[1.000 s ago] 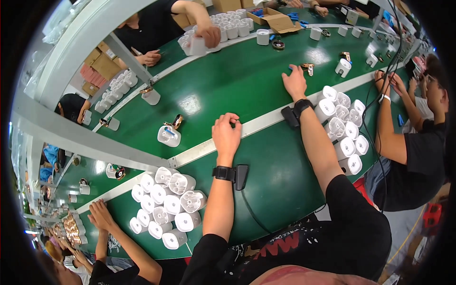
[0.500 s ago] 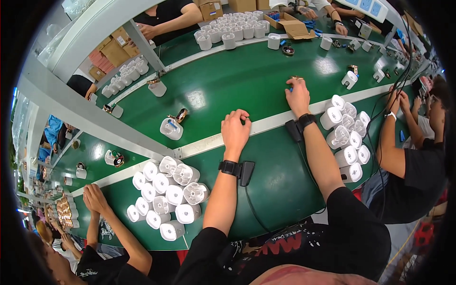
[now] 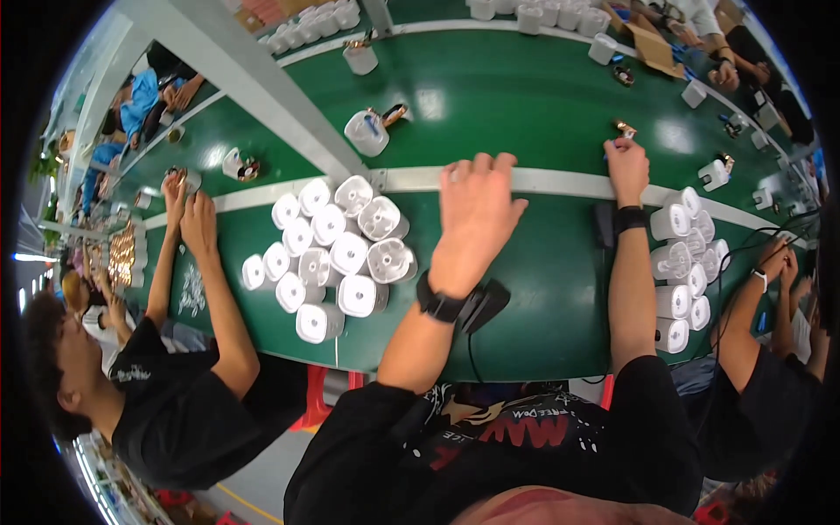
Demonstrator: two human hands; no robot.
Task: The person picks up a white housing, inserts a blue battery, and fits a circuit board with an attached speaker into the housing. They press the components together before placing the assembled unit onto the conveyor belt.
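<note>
My left hand (image 3: pixel 477 210) lies palm down on the green table, fingertips over the white strip (image 3: pixel 560 182), holding nothing. To its left sits a cluster of white cylindrical housings (image 3: pixel 337 254). My right hand (image 3: pixel 628 166) reaches over the strip onto the green belt (image 3: pixel 525 96), its fingers curled on a small copper-coloured part (image 3: pixel 625 129). A second stack of white housings (image 3: pixel 682 262) lies just right of my right forearm. Both wrists wear black bands with cables.
A white housing with a copper part (image 3: pixel 369 131) lies on the belt beyond the strip. A co-worker's hands (image 3: pixel 188 210) rest on the table at my left; another co-worker's arm (image 3: pixel 761 297) is at my right. More white housings (image 3: pixel 542 13) line the far side.
The view has swung down and closer. My left hand has flattened over the white strip. My right hand has closed its fingers on the small part at the belt's edge.
</note>
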